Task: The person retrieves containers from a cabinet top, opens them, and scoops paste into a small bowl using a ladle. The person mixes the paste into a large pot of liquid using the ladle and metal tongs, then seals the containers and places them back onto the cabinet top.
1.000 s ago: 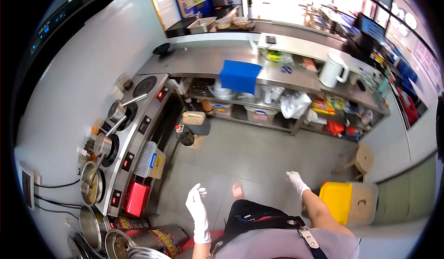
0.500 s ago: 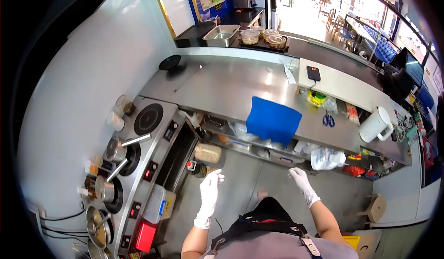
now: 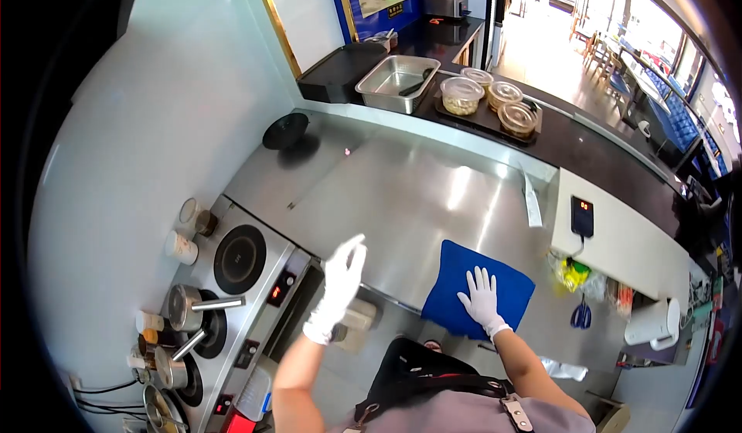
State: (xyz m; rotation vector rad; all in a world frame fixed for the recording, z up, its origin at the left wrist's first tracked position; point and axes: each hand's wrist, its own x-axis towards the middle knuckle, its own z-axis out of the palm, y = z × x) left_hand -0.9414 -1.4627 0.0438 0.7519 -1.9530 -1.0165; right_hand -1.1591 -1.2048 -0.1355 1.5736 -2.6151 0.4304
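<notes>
A blue cloth [image 3: 454, 282] lies spread on the steel counter [image 3: 371, 193], reaching its near edge. My right hand [image 3: 482, 301], in a white glove, rests flat on this cloth with the fingers spread. My left hand [image 3: 342, 277], gloved the same way, is raised near the counter's front edge, just right of the stove. Its fingers are stretched out, the thumb stands apart, and nothing shows in it. Behind the cloth, to the right, a knife [image 3: 531, 201] with a broad pale blade lies by the white shelf.
On the left, the stove [image 3: 267, 305] carries small pots [image 3: 184, 307] with handles pointing inward. A black pan [image 3: 286, 131] sits at the back left. The raised ledge holds a steel tray [image 3: 379, 85] and several lidded tubs [image 3: 462, 97]. Scissors [image 3: 581, 314] and a white kettle [image 3: 651, 323] stand right.
I have come closer to the counter. My right hand has moved forward and down onto the blue cloth. My left hand has risen forward toward the counter edge.
</notes>
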